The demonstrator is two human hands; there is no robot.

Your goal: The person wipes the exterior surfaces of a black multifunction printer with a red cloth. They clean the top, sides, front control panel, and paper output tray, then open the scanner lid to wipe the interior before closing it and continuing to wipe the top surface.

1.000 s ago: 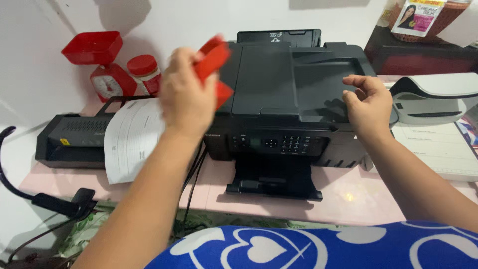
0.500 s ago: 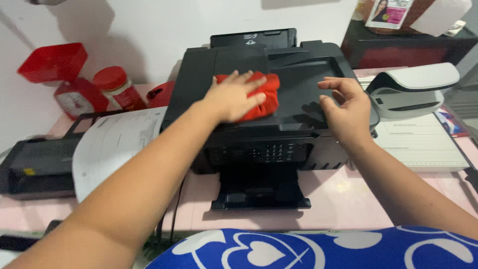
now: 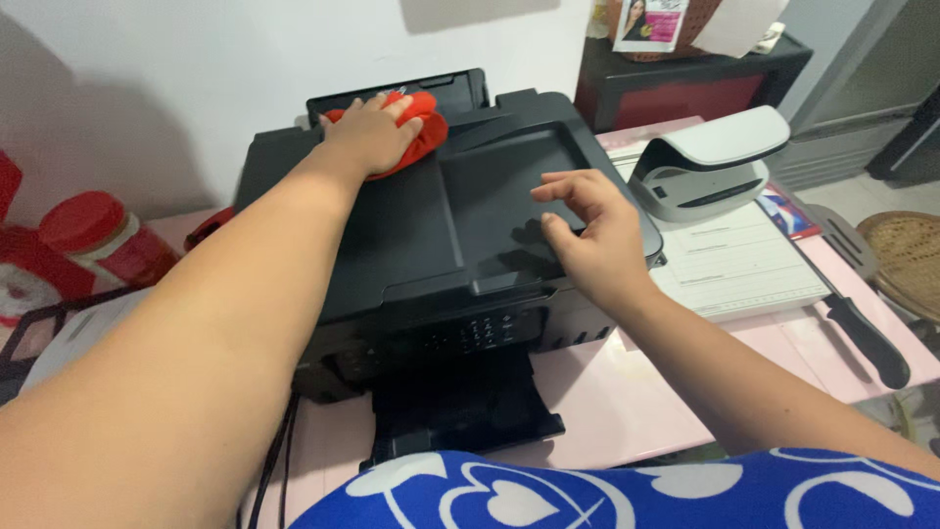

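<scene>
A black multifunction printer (image 3: 421, 235) stands on a pink table (image 3: 627, 392). My left hand (image 3: 370, 135) presses a red cloth (image 3: 421, 125) flat against the far left part of the printer's lid, near the rear paper tray. My right hand (image 3: 595, 233) rests at the printer's right edge with its fingers curled and apart, holding nothing. The printer's output tray (image 3: 460, 411) sticks out toward me.
A white and grey device (image 3: 710, 162) sits on a paper trimmer board (image 3: 744, 269) to the right, its black handle (image 3: 862, 328) reaching forward. A red-lidded jar (image 3: 103, 240) stands at the left. A dark cabinet (image 3: 685, 83) is behind; a wicker stool (image 3: 911, 260) at far right.
My left hand brought the red cloth down onto the printer lid and slid it from the middle toward the back left. The view shifted rightward. My right hand stayed at the printer's right edge.
</scene>
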